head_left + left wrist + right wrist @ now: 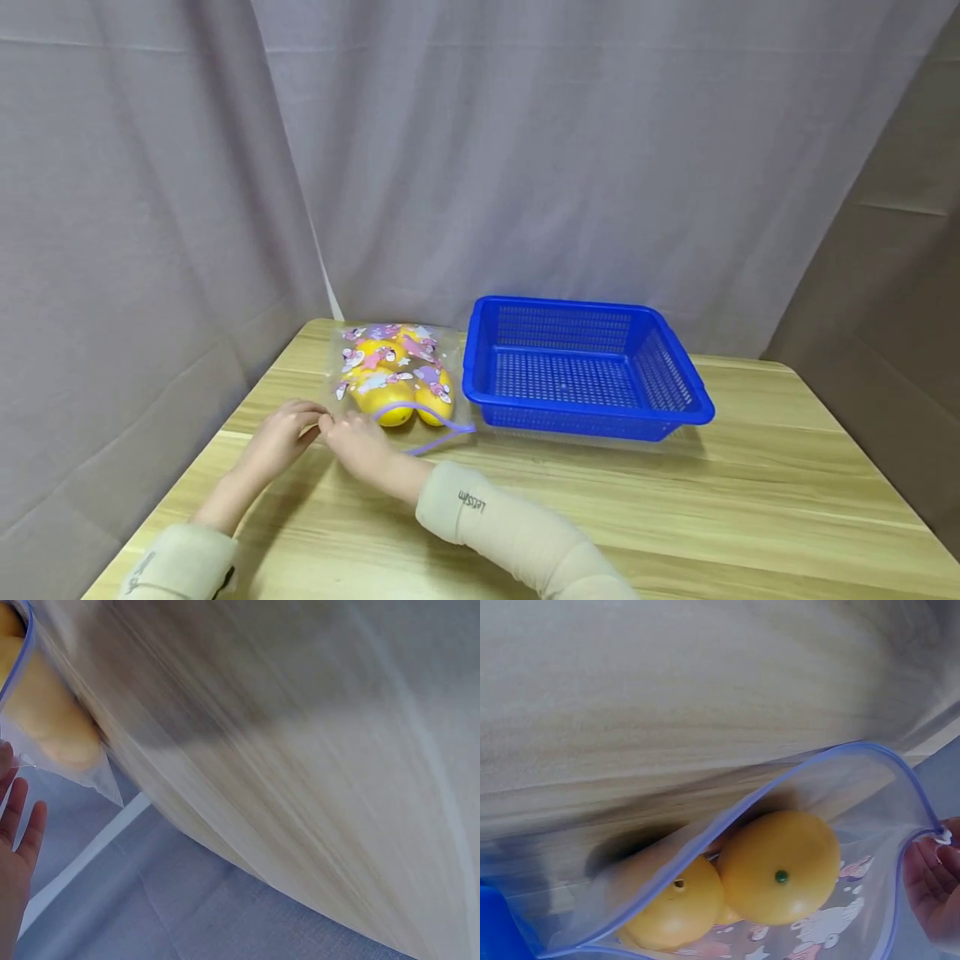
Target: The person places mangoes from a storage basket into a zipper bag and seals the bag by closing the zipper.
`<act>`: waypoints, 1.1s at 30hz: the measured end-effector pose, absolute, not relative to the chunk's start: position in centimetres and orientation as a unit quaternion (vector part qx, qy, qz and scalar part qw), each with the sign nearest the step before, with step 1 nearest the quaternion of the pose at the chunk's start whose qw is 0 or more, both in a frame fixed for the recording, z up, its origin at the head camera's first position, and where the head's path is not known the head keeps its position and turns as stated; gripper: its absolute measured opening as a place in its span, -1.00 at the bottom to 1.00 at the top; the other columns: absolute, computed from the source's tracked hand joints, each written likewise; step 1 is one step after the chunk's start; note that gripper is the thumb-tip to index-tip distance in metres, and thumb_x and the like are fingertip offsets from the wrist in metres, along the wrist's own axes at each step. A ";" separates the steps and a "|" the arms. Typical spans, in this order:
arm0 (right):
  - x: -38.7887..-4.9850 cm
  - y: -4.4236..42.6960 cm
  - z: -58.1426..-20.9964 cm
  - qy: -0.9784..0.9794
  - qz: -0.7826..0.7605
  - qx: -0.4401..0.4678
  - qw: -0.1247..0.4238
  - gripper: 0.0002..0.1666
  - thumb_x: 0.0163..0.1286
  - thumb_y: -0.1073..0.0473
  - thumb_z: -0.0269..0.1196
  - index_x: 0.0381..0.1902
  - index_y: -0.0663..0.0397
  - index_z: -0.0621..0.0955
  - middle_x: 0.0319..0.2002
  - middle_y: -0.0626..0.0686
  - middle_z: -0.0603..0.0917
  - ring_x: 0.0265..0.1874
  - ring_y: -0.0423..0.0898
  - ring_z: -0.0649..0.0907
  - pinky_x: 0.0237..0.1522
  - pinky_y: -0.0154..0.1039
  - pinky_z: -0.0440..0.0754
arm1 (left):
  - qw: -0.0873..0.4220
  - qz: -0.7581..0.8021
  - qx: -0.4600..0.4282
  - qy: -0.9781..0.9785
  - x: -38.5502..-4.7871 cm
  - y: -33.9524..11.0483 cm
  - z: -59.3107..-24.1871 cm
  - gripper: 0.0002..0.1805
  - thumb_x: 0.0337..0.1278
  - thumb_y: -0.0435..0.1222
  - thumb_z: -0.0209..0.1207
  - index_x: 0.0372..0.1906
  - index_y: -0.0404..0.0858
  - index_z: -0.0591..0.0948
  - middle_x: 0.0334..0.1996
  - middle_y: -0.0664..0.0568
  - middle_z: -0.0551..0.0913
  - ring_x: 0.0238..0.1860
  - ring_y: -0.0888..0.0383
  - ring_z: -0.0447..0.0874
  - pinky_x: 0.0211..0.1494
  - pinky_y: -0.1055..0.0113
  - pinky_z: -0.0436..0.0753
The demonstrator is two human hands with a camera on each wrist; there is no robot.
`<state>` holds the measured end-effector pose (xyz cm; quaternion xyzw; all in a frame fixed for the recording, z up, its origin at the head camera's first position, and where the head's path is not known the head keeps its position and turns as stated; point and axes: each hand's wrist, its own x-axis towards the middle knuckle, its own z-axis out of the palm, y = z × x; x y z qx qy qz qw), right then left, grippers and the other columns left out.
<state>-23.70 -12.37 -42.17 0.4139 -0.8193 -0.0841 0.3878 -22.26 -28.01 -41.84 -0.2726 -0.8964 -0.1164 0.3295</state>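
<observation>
A clear zip bag (375, 381) with pink, purple and white cartoon prints lies at the table's left. Several yellow fruits (392, 402) fill it. Its purple zip edge (739, 804) gapes toward me in the right wrist view, with a small white slider (944, 837) at one corner. My left hand (279, 440) and right hand (358, 442) meet there, both pinching the bag's front left corner. In the left wrist view, some fingers (30, 834) of a hand extend beside the bag; the pinch itself is partly cut off.
To the bag's right stands a blue plastic basket (588, 414) with mesh walls and nothing inside. The wooden table (600, 500) extends in front of it. Grey curtains (562, 167) hang behind and at the sides.
</observation>
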 end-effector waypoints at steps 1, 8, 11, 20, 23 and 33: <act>-23.8 -12.4 -42.1 -0.827 -0.074 0.414 0.373 -0.90 0.29 0.05 0.23 -0.32 -0.09 0.59 -0.50 -0.20 0.63 -0.58 -0.33 0.56 -0.57 -0.58 0.51 | 0.327 -0.117 -0.269 -0.899 -22.3 -28.0 -41.8 -0.78 -0.36 -0.57 0.38 -0.44 -0.35 0.68 -0.40 -0.06 0.71 -0.29 -0.02 0.64 -0.19 0.11 0.65; -24.4 -12.2 -42.0 -0.850 -0.052 0.427 0.304 -0.84 0.31 0.05 0.23 -0.28 -0.01 0.64 -0.43 -0.15 0.68 -0.51 -0.34 0.59 -0.46 -0.66 0.51 | 0.309 -0.118 -0.263 -0.906 -22.3 -27.8 -41.6 -0.82 -0.32 -0.52 0.39 -0.46 -0.29 0.69 -0.42 -0.03 0.72 -0.31 0.02 0.66 -0.22 0.16 0.66; -24.5 -12.1 -42.2 -0.852 -0.055 0.423 0.304 -0.88 0.32 0.08 0.22 -0.28 -0.03 0.63 -0.43 -0.15 0.68 -0.50 -0.33 0.57 -0.45 -0.63 0.52 | 0.288 -0.121 -0.260 -0.914 -22.5 -27.8 -41.7 -0.83 -0.27 -0.50 0.38 -0.45 -0.26 0.68 -0.42 -0.01 0.72 -0.31 0.03 0.66 -0.22 0.18 0.67; -24.6 -12.3 -42.3 -0.834 -0.089 0.432 0.330 -0.93 0.28 0.08 0.26 -0.29 -0.11 0.62 -0.44 -0.18 0.67 -0.52 -0.31 0.52 -0.50 -0.59 0.46 | 0.244 -0.116 -0.250 -0.930 -22.9 -28.4 -41.5 -0.83 -0.24 -0.50 0.36 -0.54 -0.19 0.64 -0.47 0.01 0.71 -0.33 0.03 0.66 -0.25 0.16 0.66; -24.6 -12.4 -42.3 -0.834 -0.094 0.431 0.331 -0.92 0.27 0.06 0.26 -0.27 -0.14 0.62 -0.41 -0.19 0.68 -0.46 -0.30 0.54 -0.44 -0.57 0.49 | 0.236 -0.115 -0.244 -0.933 -23.0 -28.6 -41.5 -0.82 -0.22 -0.50 0.35 -0.55 -0.17 0.62 -0.46 0.01 0.72 -0.32 0.02 0.67 -0.25 0.15 0.66; -24.9 -12.0 -42.5 -0.844 -0.098 0.430 0.305 -0.84 0.29 0.10 0.24 -0.16 -0.13 0.64 -0.37 -0.15 0.68 -0.37 -0.28 0.58 -0.40 -0.54 0.53 | 0.259 -0.109 -0.266 -0.922 -23.1 -29.6 -41.7 -0.76 -0.22 -0.53 0.34 -0.53 -0.16 0.57 -0.52 0.07 0.69 -0.42 0.08 0.64 -0.36 0.23 0.63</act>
